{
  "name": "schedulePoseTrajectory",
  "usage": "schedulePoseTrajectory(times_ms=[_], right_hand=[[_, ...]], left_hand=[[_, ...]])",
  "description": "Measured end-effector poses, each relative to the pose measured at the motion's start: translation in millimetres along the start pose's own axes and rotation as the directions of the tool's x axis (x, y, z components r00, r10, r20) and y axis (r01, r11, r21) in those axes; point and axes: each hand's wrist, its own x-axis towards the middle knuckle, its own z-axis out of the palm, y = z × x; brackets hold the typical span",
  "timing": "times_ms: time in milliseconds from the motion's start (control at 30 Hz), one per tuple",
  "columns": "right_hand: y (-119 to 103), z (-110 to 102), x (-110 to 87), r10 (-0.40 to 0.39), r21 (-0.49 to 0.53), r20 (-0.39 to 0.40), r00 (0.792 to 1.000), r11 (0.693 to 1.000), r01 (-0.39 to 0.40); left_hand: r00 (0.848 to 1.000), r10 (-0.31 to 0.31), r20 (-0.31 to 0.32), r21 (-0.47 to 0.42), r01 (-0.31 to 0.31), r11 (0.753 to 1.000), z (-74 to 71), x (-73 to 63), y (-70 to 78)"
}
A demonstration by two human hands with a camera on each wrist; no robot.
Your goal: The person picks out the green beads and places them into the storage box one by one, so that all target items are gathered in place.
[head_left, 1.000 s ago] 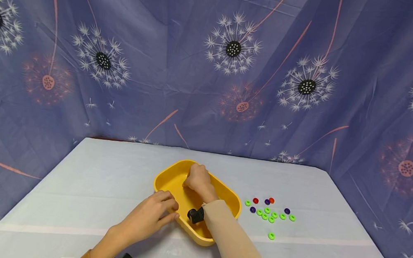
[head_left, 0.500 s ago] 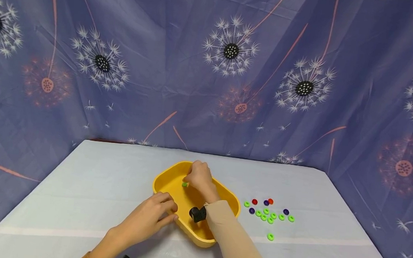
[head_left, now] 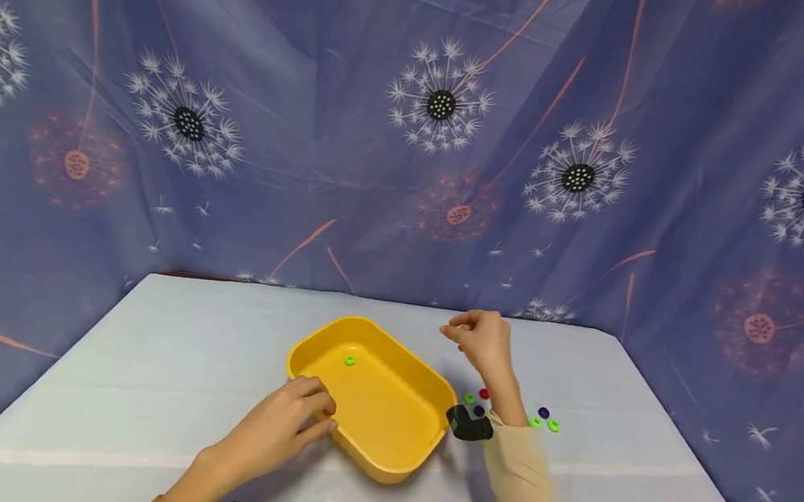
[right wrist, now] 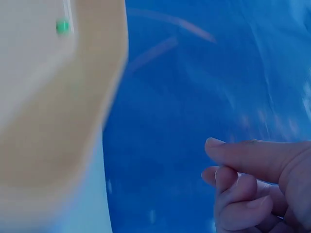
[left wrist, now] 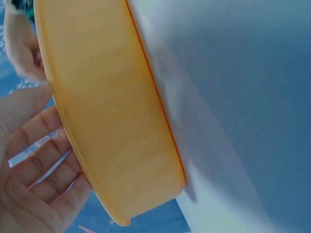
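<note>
A yellow plastic box (head_left: 381,463) stands on the table, with one small green ring (head_left: 350,361) on its floor near the far left end. My left hand (head_left: 287,426) rests on the near left rim; in the left wrist view its fairly straight fingers and thumb touch the rim. Held in the air beyond the box's right end is my right hand (head_left: 484,341). Its fingers are loosely curled, and the right wrist view shows a gap between thumb and index finger with nothing visible there.
Right of the box lie loose rings: a red one (head_left: 484,394), a dark purple one (head_left: 543,413) and several green ones (head_left: 554,426). My right forearm hides others. A blue dandelion-print curtain (head_left: 382,160) hangs behind the white-clothed table (head_left: 202,361).
My right hand has let go of the green ring inside the box, lifted out and moved right over the loose rings. My left hand stays at the rim. The view has shifted slightly.
</note>
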Motion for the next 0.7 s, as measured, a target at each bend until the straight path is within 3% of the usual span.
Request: schedulePoseTrajectory(times_ms=[167, 333, 533, 700], right_hand=[[40.1, -41.8, -17.5, 0.12, -0.027, -0.096, 0.988, 0.992, -0.123], [78.8, -71.9, -37.2, 0.222, -0.069, -0.158, 0.962, 0.969, -0.235], [114.6, -84.8, -54.5, 0.353, -0.066, -0.166, 0.921, 0.928, -0.368], [129.9, -88.4, -59.9, 0.357, -0.086, -0.166, 0.919, 0.923, -0.374]], left_hand=[[1.0, 0.011, -0.012, 0.012, -0.011, 1.0, 0.0, -1.4, -0.3], [1.0, 0.014, -0.02, 0.019, -0.013, 1.0, 0.0, -0.7, 0.7], [1.0, 0.004, -0.016, 0.024, -0.004, 1.0, -1.4, -1.0, 1.7], [1.0, 0.011, -0.025, 0.027, -0.011, 1.0, 0.4, -0.7, 2.6]])
